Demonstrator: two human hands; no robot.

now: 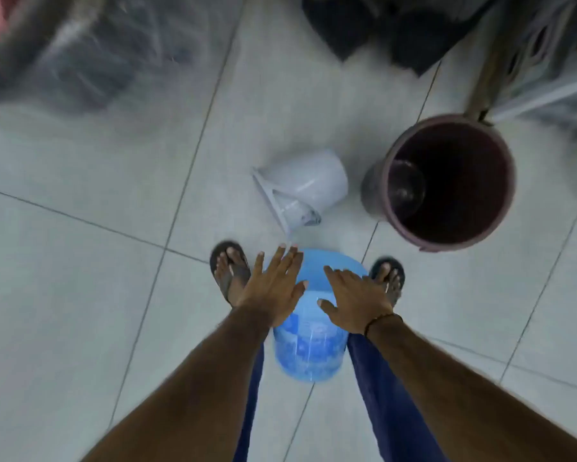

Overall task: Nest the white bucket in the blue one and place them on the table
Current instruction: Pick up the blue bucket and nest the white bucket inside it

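Head camera, looking straight down at a pale grey tiled floor (80, 261) with dark grout lines. The picture is blurred throughout.

Two bare forearms reach forward from the bottom edge. The left hand (273, 288) is held flat, palm down, fingers straight and close together, thumb out to the side; it holds nothing. The right hand (354, 298) is likewise flat and empty, fingers slightly spread, with a thin dark cord bracelet (382, 320) at the wrist. Both hands hover over a translucent blue plastic bucket (309, 348) lying on its side on the floor between the person's feet; whether they touch it cannot be told.

Each foot wears a dark flip-flop sandal (228, 271), and dark blue trouser legs (377, 395) show beneath the arms.

Just beyond the blue bucket, a small white plastic bucket (300, 188) lies tipped on its side on the floor, apart from it. To its right stands an upright, larger dark maroon round bin (447, 181), open at the top.
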